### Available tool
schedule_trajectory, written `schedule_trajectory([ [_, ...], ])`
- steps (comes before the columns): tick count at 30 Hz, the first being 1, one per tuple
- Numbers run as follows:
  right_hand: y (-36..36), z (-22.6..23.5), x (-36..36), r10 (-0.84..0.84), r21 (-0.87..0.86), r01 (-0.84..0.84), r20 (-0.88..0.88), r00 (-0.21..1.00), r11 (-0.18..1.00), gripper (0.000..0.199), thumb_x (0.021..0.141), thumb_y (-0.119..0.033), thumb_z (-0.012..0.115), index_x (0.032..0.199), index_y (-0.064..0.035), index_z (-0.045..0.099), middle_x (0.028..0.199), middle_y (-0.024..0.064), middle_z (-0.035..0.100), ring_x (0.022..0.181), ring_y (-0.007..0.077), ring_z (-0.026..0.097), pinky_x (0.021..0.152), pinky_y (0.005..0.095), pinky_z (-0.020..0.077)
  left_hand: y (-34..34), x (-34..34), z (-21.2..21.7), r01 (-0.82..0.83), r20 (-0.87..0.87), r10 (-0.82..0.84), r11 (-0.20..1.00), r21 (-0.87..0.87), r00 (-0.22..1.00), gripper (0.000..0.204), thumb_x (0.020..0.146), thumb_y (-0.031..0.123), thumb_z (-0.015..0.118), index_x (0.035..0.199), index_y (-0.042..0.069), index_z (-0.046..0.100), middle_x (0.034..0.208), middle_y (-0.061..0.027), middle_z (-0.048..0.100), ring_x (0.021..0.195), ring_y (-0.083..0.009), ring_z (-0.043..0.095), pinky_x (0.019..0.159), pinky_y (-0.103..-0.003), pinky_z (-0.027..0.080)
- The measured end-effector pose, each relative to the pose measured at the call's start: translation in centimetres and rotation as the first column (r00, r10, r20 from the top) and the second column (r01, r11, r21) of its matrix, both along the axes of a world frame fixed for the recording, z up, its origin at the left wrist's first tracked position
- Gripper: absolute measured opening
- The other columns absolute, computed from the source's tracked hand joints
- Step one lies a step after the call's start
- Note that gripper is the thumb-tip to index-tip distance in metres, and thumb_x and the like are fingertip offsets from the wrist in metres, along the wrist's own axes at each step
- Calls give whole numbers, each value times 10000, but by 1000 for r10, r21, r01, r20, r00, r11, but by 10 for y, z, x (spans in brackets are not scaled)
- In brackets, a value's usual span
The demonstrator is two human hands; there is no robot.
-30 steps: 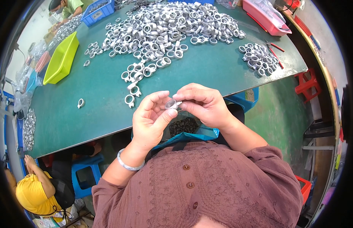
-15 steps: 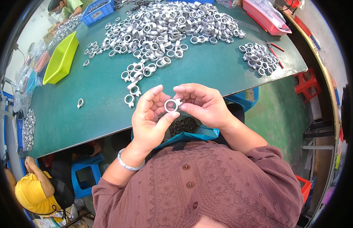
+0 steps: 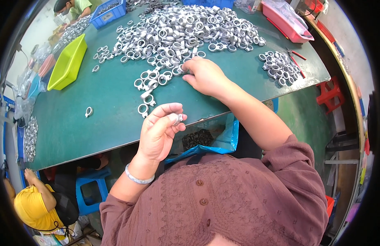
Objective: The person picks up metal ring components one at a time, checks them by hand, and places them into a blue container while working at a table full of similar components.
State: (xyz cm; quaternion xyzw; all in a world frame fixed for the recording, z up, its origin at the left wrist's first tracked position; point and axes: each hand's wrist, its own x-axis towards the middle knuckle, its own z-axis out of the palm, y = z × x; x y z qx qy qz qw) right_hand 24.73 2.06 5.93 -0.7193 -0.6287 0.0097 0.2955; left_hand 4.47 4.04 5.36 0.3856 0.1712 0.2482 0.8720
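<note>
My left hand (image 3: 159, 133) is closed in a pinch on a small silver-grey metal ring clamp (image 3: 179, 119), held above the table's near edge. Most of that clamp hides behind the thumb and fingers. My right hand (image 3: 206, 78) reaches out over the green table, thumb and forefinger apart, its fingertips beside a ring clamp (image 3: 176, 70) at the near fringe of the big pile of ring clamps (image 3: 177, 35). Whether the fingertips touch that clamp is hard to make out. A short trail of loose clamps (image 3: 143, 109) runs from the pile toward my left hand.
A smaller heap of clamps (image 3: 279, 67) lies at the right beside red-handled pliers (image 3: 297, 61). A yellow-green tray (image 3: 67, 63) stands left, a pink tray (image 3: 284, 24) far right. One clamp (image 3: 89, 111) lies alone at left. A blue bag (image 3: 229, 137) hangs below the table edge.
My right hand has left the held ring clamp and moved forward to the pile's near fringe. My left hand keeps the clamp, now turned and largely covered by its fingers.
</note>
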Motion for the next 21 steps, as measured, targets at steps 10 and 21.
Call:
schedule_trajectory([
  [10, -31, 13, -24, 196, 103, -192, -799, 568, 976, 90, 774, -54, 614, 834, 13, 606, 707, -25, 572, 619, 13, 464, 537, 178, 380, 0, 6, 7, -115, -106, 118, 993, 33, 987, 314, 871, 154, 504, 1154, 24, 460, 795, -30, 549, 560, -71, 459, 449, -184, 346],
  [21, -55, 8, -52, 342, 257, -235, -802, 490, 938, 87, 781, -23, 592, 849, 32, 590, 774, 63, 606, 714, 97, 569, 650, 229, 464, 0, 9, 6, -51, -87, 52, 999, 16, 995, 170, 881, 141, 484, 1006, 41, 542, 800, -5, 546, 558, -63, 449, 432, -160, 335],
])
